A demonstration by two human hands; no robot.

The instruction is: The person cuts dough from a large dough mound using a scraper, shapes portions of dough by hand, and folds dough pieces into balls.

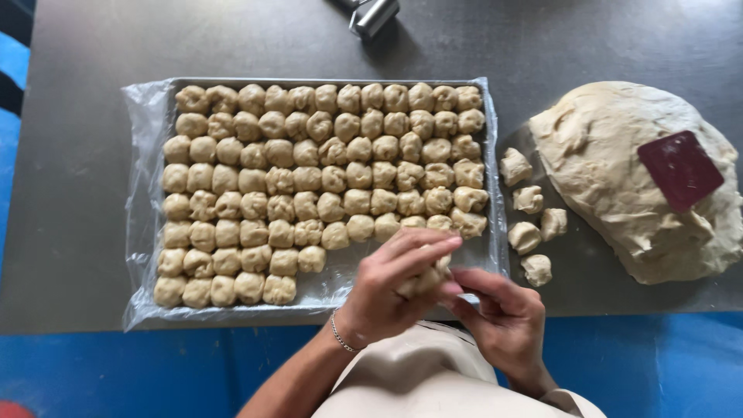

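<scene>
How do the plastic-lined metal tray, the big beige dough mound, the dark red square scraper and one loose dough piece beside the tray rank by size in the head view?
1. Plastic-lined metal tray
2. Big beige dough mound
3. Dark red square scraper
4. Loose dough piece

Both hands bare, no gloves, no rings visible. Left hand point(391, 290): thin silver chain bracelet point(338, 334) just behind it at the wrist, forearm uncovered. Right hand point(503, 321): wrist bare too. Beige/cream garment point(410, 379) below both hands, smooth fabric, no markings.
</scene>
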